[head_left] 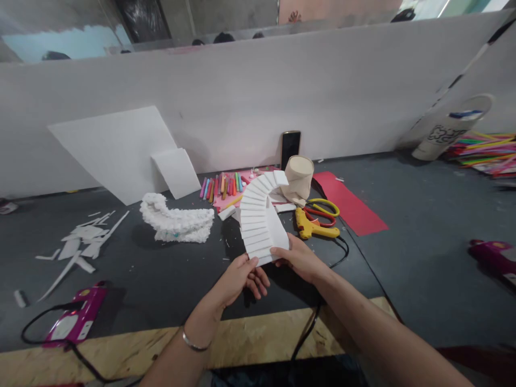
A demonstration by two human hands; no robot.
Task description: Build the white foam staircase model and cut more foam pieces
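Observation:
Both hands hold up a curved white foam staircase model [260,217] above the dark table [161,279]. My left hand [239,279] pinches its lower left edge with thumb and fingers. My right hand [300,260] grips the lower right edge, thumb on top. A second, rougher white foam curve [177,220] lies on the table to the left. A yellow glue gun [312,228] lies just right of the model, its black cord running toward me.
Scissors [322,208], a tape roll [299,177], coloured sticks [221,186], red paper [349,207] and a phone [291,146] sit behind. White foam sheets [121,148] lean on the partition. Foam scraps [83,242] lie left. Pink glue guns [76,320] [494,255] lie on both sides.

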